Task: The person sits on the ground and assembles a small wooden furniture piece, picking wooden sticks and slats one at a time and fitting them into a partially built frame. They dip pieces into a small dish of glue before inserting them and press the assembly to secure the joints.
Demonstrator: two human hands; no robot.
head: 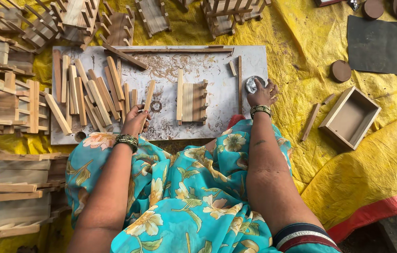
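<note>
Here, seen from above: a left hand (135, 120) curled round a thin wooden slat (148, 96), fingers pressed together on its lower end, the slat slanting up and away over a pale work board (217, 117). Right hand (262, 93) at the board's right edge, fingers bent down over a small round metal tin (251, 84), fingertips touching it; whether gripping or only resting, impossible to tell. Beaded bangles (126, 139) on both wrists. Between the two hands, lying flat on the board, a partly built wooden rack (192, 102): several slats side by side, short notched pieces along its right side, one longer slat upright at its left. Just left of the held slat, a loose heap of cut slats (88, 93) fanned across the board's left half. Along the board's top edge, a long thin strip (175, 49). Under everything, a yellow sheet (301, 42). Stacked at far left and along the top, finished wooden racks (6, 93). To the right of the board, well apart, an open wooden box (351, 117), a loose stick (310, 122) beside it, a round wooden disc (340, 71) and a dark square mat (380, 44). In the foreground, turquoise flowered cloth (184, 197) over the lap.
</note>
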